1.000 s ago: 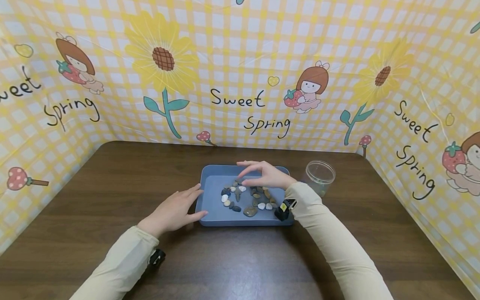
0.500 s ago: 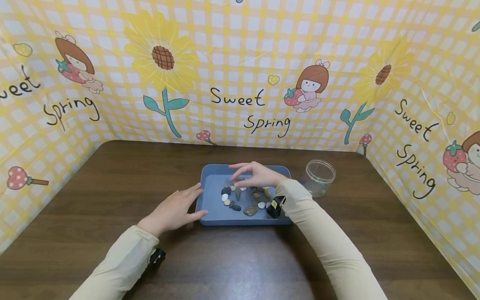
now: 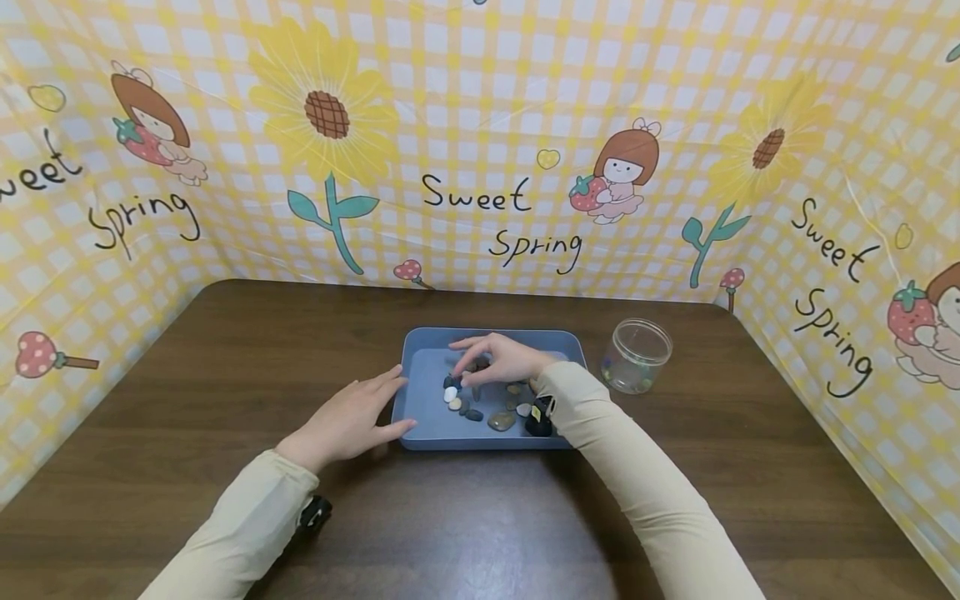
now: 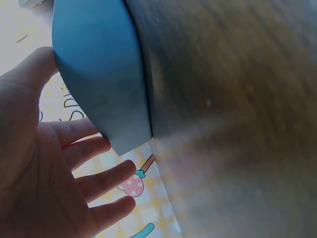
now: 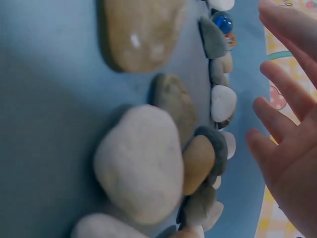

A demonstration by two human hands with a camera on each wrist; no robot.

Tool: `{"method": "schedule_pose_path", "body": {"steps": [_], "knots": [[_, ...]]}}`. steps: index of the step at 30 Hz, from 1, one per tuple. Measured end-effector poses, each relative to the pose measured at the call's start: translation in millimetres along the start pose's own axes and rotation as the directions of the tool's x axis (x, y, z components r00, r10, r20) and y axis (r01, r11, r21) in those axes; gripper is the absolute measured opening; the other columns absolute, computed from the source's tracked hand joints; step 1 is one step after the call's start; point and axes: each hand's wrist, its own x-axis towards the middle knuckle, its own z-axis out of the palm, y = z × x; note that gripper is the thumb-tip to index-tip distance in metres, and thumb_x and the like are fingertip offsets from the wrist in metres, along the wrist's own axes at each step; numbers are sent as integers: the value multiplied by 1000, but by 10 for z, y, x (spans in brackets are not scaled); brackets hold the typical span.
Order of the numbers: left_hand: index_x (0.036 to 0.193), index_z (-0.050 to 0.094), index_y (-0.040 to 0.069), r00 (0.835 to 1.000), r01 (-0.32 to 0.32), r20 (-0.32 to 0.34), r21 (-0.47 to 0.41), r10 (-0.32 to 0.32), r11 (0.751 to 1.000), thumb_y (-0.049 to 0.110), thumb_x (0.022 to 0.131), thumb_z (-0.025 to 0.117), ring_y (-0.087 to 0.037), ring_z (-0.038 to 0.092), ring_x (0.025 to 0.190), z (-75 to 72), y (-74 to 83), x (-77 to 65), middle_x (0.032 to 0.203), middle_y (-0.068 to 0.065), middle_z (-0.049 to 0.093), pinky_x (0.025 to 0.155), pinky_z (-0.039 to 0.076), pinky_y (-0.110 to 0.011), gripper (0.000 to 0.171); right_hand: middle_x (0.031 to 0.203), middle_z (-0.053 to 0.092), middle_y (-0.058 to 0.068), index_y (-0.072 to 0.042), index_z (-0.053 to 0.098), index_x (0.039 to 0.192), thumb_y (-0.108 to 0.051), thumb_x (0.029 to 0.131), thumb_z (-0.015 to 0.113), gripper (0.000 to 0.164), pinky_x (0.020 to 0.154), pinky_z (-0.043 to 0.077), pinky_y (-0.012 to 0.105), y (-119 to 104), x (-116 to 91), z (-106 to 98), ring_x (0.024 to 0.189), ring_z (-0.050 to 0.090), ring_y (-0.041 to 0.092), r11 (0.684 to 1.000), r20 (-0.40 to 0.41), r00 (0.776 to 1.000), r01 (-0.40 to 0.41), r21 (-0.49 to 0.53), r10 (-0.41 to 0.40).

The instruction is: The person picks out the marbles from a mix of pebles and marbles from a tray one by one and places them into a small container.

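A shallow blue tray (image 3: 420, 429) lies on the brown table, with pebbles arranged in it. My left hand (image 3: 348, 421) rests its fingers against the tray's left edge; in the left wrist view the fingers are spread beside the tray wall (image 4: 101, 74). Over the tray's middle hovers my right hand (image 3: 506, 358), thumb and index finger slightly apart near the dark pebbles (image 3: 452, 382) at the left. No object shows between them. In the right wrist view a blue glass marble (image 5: 224, 23) sits among grey and white pebbles, and a large white pebble (image 5: 141, 163) lies nearer.
A clear plastic jar (image 3: 637, 358) stands right of the tray, with small colourful pieces at its bottom. A large brownish pebble (image 3: 501, 421) lies near the tray's front wall. Yellow checked cloth (image 3: 480, 125) encloses the table (image 3: 465, 517) at the back and sides.
My right hand has moved left and slightly down across the tray, its thumb and index finger coming close to the dark pebbles. My left hand has stayed at the tray's edge.
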Motion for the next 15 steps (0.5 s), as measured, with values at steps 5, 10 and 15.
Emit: {"method": "schedule_pose_path", "body": {"steps": [5,10,15], "knots": [[137,44,1,1000,2,6,1,-2,1000,47,89,56,-37,40,133,4,0,3,148,-19,36,108,31,-58,68,148,39,8,-13,72,104,-18,85,68,20,106,38,42,2,37,36,142,30,24,999,11,1000,-4,-47,5],[137,44,1,1000,-1,5,-2,1,1000,47,89,56,-37,40,133,-3,11,2,148,-19,36,108,31,-58,68,148,40,8,-13,72,103,-16,84,69,20,105,38,40,11,46,59,143,27,25,996,7,1000,-20,-82,21],[137,44,1,1000,-5,3,-2,5,1000,47,89,56,-37,40,133,-11,17,1,148,-20,36,108,31,-58,68,147,41,8,-12,72,102,-14,83,70,20,109,35,43,18,50,72,143,27,26,994,-2,999,-33,-102,33]]}}
